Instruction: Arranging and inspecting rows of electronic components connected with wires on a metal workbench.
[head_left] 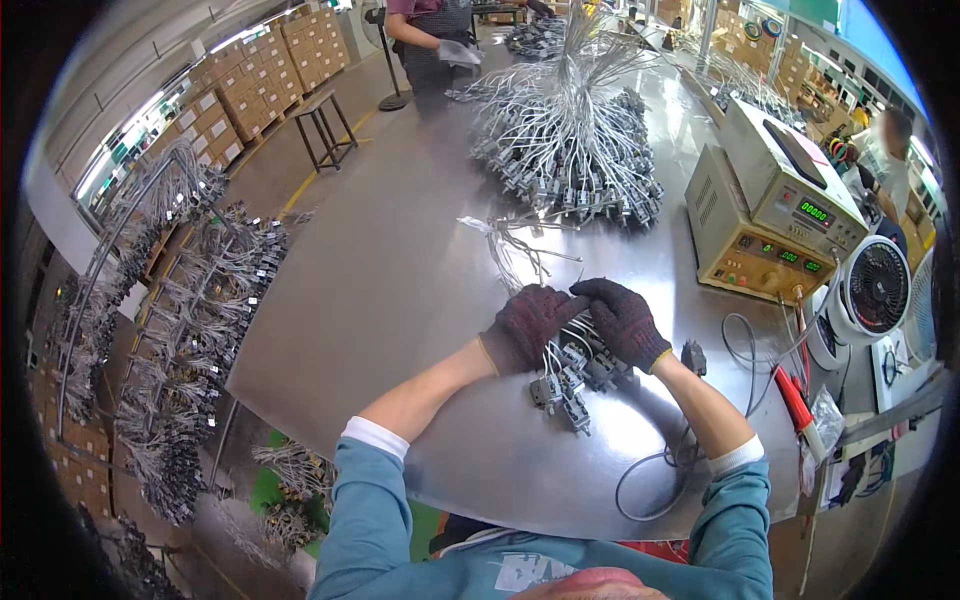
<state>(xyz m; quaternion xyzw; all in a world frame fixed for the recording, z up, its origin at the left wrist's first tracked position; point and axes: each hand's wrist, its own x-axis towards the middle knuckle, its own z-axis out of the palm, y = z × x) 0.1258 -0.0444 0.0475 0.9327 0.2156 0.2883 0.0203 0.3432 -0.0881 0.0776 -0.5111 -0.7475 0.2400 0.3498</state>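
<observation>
Both hands wear dark knit gloves and meet over the middle of the metal table (400, 290). My left hand (530, 328) is closed round a small bundle of grey-white power cords (508, 262), whose loose ends fan out beyond it. Dark plugs (562, 388) on those cords hang toward me, resting on the tabletop below my hands. Against the left hand's fingertips, my right hand (622, 322) is curled over the same bundle near the plugs. Its fingertips are partly hidden, so the exact grip does not show.
A large heap of corded plugs (570, 150) stands at the far side. To the right are stacked bench meters (790, 190), a white fan (872, 285), a red-handled probe (792, 400) and a looped grey lead (625, 490). Hanging cord racks (200, 330) line the left; a person (430, 40) stands beyond.
</observation>
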